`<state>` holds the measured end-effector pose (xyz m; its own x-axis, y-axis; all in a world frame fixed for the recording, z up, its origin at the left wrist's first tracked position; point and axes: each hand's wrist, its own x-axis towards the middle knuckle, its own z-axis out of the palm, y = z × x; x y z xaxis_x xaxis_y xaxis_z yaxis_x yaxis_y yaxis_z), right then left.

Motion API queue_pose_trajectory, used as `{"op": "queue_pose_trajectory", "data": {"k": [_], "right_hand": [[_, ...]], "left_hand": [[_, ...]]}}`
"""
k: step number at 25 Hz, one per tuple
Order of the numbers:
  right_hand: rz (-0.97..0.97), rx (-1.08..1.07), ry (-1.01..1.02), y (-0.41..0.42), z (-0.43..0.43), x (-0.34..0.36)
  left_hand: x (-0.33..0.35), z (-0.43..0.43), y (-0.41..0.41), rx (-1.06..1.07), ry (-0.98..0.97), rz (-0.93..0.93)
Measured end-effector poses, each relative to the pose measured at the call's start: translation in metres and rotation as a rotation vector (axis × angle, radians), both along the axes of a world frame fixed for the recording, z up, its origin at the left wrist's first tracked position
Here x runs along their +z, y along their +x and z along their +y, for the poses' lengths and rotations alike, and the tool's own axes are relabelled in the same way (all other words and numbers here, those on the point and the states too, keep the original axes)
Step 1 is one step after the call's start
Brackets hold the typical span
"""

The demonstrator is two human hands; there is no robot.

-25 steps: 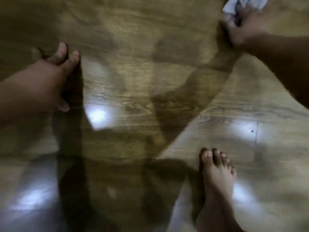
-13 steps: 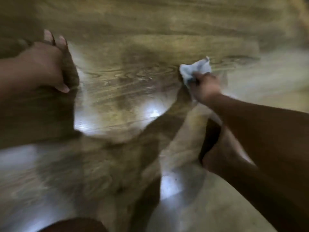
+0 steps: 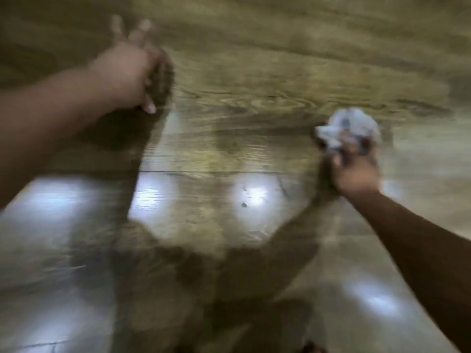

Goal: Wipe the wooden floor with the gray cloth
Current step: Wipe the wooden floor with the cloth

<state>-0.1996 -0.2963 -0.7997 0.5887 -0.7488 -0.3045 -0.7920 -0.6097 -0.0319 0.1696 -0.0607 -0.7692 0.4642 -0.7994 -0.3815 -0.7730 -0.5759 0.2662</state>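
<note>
The frame is blurred by motion. The wooden floor (image 3: 249, 103) fills the view, brown with a wavy grain and bright light reflections. My right hand (image 3: 355, 171) is at the right, gripping the bunched gray cloth (image 3: 349, 127), which looks pale and rests low against the floor. My left hand (image 3: 132, 70) reaches out at the upper left, empty, with its fingers spread and pointing away over the floor; whether it touches the boards I cannot tell.
A dark speck (image 3: 244, 205) lies on the floor beside a bright reflection in the middle. A plank seam (image 3: 204, 171) runs left to right between my hands. My shadow darkens the lower middle of the floor.
The view has swung and the foot has left the frame. My right hand with the cloth now sits further right and lower. My left hand has shifted toward the middle.
</note>
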Motion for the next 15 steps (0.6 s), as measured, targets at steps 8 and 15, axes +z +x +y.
{"op": "queue_pose_trajectory", "data": {"k": [8, 15], "right_hand": [[-0.165, 0.282, 0.023, 0.135, 0.155, -0.009], [-0.195, 0.736, 0.253, 0.209, 0.232, -0.015]], "left_hand": [[-0.048, 0.21, -0.169, 0.353, -0.551, -0.093], [-0.065, 0.225, -0.192, 0.281, -0.634, -0.216]]}}
